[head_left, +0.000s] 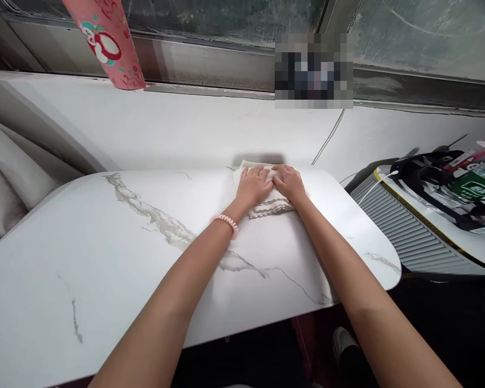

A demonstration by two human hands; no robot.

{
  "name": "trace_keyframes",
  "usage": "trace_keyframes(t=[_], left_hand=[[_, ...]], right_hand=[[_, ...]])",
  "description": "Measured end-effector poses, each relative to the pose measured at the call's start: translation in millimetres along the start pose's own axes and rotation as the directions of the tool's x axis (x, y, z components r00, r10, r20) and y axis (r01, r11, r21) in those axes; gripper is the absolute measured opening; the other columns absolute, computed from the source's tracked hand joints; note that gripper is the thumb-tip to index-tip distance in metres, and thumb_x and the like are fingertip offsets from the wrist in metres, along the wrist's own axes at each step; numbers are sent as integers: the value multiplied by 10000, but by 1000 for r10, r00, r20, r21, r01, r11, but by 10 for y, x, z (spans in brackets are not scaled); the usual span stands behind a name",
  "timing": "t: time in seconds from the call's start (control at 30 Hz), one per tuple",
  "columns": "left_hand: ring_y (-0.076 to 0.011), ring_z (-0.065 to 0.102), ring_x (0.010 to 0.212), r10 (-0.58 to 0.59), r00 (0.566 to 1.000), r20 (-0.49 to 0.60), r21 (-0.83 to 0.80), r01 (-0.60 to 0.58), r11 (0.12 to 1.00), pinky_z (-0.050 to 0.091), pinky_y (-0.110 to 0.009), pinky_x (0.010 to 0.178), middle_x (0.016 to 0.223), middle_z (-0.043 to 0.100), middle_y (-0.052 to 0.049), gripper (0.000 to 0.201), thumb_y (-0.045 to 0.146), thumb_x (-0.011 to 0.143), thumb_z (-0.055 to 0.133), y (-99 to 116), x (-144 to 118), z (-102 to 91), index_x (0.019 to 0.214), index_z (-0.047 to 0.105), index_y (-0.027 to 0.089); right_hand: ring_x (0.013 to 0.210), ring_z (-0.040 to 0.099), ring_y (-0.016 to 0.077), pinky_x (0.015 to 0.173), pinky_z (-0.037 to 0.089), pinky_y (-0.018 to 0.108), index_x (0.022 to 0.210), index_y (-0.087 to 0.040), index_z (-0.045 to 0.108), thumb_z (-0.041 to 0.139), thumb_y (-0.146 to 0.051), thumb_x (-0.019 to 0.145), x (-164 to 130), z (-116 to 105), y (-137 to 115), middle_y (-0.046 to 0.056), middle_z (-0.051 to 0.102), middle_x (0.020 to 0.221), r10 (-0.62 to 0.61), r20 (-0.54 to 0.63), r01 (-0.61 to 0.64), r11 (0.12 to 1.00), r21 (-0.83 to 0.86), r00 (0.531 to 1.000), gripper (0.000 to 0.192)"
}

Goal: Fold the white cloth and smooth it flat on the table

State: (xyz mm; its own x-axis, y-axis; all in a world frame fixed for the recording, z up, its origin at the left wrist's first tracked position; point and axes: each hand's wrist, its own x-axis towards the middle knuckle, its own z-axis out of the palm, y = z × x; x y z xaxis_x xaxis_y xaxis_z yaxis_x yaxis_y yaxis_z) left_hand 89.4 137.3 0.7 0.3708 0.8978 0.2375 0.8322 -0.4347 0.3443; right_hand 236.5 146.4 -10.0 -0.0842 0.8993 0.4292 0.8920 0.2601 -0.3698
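Observation:
A folded cream cloth [267, 207] with a scalloped edge lies at the far edge of a white marble-patterned table [105, 253]. My left hand [254, 185] rests flat on the cloth's left part, with a pink coil band on its wrist. My right hand [290, 182] presses on the cloth's right part, beside the left hand and touching it. Both hands lie palm down with fingers spread over the fabric, and the middle of the cloth is hidden beneath them.
A white windowsill [186, 129] runs behind the table, with a pink printed bag [107, 40] hanging over it. A thin cable [327, 139] crosses the sill. To the right stands a ribbed grey appliance [404, 231] with cluttered items [461, 183] on top. A grey cushion [8, 172] is at left.

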Motion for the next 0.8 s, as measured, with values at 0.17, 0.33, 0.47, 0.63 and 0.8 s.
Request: trace_keyframes(t=[0.17, 0.33, 0.47, 0.63, 0.8], left_hand=[[-205, 356, 1440, 18, 999, 30, 13, -18, 1000, 149, -443, 1233, 1537, 450, -88, 465, 350, 1007, 331, 87, -317, -75, 1418, 479, 190], [-224, 322, 1464, 93, 990, 107, 79, -101, 992, 146, -462, 1233, 1568, 401, -110, 488, 324, 1010, 312, 198, -880, -233, 1456, 432, 169], [-256, 286, 1485, 109, 981, 157, 130, -130, 983, 152, -497, 1231, 1588, 362, -128, 527, 327, 1014, 283, 257, -1481, -365, 1502, 371, 147], [-290, 334, 1462, 123, 982, 145, 187, -149, 971, 203, -528, 1215, 1565, 395, -154, 537, 316, 1009, 270, 234, -1954, -497, 1496, 394, 126], [-335, 396, 1418, 156, 986, 59, 268, -167, 949, 176, -585, 1205, 1481, 506, -160, 505, 280, 986, 318, 141, -2000, -636, 1449, 479, 163]], right_hand=[[1206, 529, 295, 1067, 360, 452, 1164, -181, 623, 401, -209, 867, -375, -120, -216, 129, 660, 1247, 12, 10, -12, 1000, -25, 1000, 372], [1231, 494, 315, 1073, 335, 463, 1211, -144, 588, 358, -192, 898, -935, -267, -547, 163, 614, 1301, -4, 36, 10, 988, -154, 999, 391], [1317, 429, 324, 1125, 284, 466, 1295, -123, 542, 344, -219, 927, -1430, -388, -846, 168, 549, 1389, -53, 108, 74, 976, -204, 993, 429], [1341, 413, 336, 1135, 275, 497, 1315, -130, 527, 345, -246, 936, -1726, -427, -1079, 173, 535, 1408, -121, 140, 146, 973, -181, 983, 436], [1317, 438, 326, 1124, 303, 492, 1287, -178, 541, 357, -252, 931, -1653, -360, -1188, 147, 564, 1372, -148, 143, 170, 974, -151, 979, 407]])
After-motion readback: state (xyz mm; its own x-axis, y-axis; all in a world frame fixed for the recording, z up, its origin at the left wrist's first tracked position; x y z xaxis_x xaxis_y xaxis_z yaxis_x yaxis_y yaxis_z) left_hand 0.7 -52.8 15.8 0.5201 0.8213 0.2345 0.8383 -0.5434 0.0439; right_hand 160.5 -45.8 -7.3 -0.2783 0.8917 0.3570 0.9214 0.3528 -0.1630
